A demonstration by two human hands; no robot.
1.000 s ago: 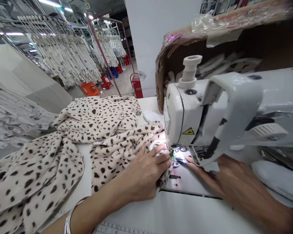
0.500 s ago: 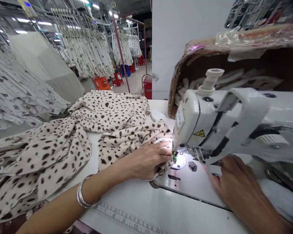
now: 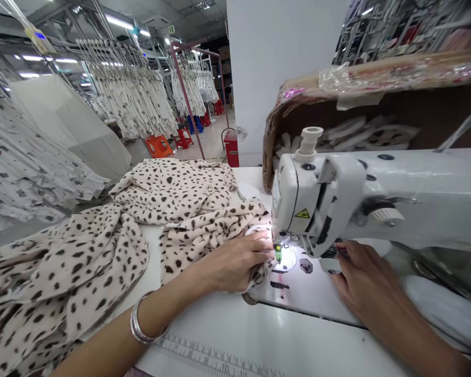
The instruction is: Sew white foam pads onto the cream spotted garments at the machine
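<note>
Spotted fleece cloth (image 3: 176, 188) lies in folds over the left and middle of the white table. My left hand (image 3: 239, 259), with bangles on its wrist, is closed on the cloth's edge just left of the green presser foot (image 3: 278, 252). The white sewing machine (image 3: 416, 193) stands at the right, its lamp lighting the needle plate (image 3: 286, 257). My right hand (image 3: 363, 277) is under the machine's arm, thumb and fingers around a small part below the head; the fingertips are partly hidden and what they grip is unclear.
An open cardboard box (image 3: 272, 120) holding white pieces stands behind the machine. A ruler scale (image 3: 204, 358) runs along the table's front edge. Racks of hanging garments (image 3: 137, 99), an orange stool (image 3: 159, 145) and a red box (image 3: 231, 148) are farther back.
The view has shifted, so the machine and box appear farther left and more of the machine's arm shows. My right hand's fingers are now more visible. My left hand stays on the cloth.
</note>
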